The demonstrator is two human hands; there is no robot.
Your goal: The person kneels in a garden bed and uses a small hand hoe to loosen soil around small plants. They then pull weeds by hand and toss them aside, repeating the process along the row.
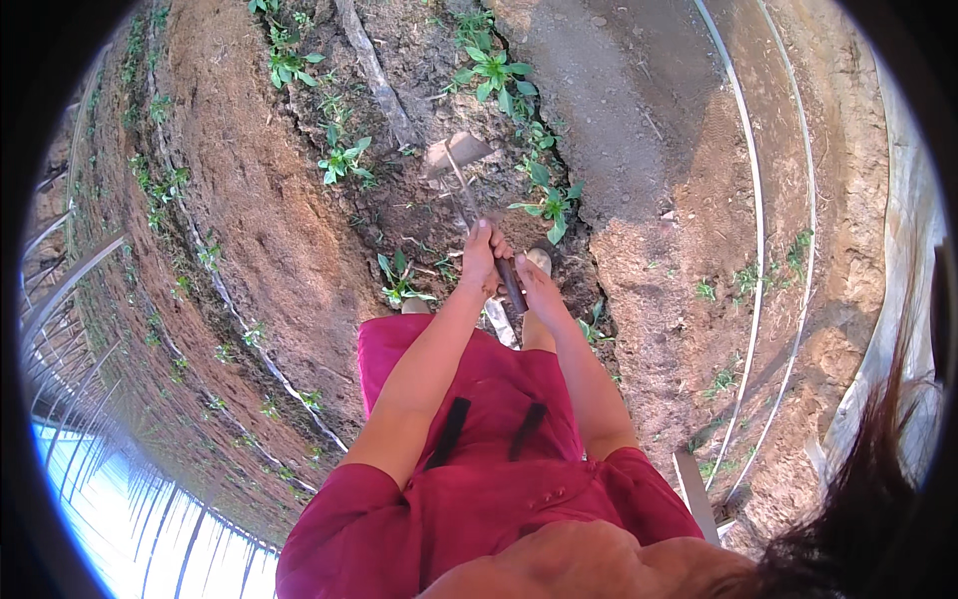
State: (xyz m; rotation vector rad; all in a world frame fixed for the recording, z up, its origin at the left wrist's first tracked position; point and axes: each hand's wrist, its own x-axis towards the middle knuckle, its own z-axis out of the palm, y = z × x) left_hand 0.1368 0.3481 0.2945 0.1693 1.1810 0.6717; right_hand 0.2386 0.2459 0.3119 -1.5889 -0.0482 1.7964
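Observation:
A hoe with a dark handle slants away from my body between two rows of leafy plants. My left hand is wrapped around the handle. Lower down, near the butt end, my right hand holds the handle from its right side, with some fingers hidden. The soil-coated hoe blade is at or just above the broken soil; I cannot tell whether it touches. Close to the blade grow a leafy plant on the left and another plant on the right.
A soil-covered strip runs ahead of the blade. My shoe is beside the right plant row. Two pale hoses curve along the right, before plastic sheeting. More planted rows with a thin line lie left, near curved frame bars.

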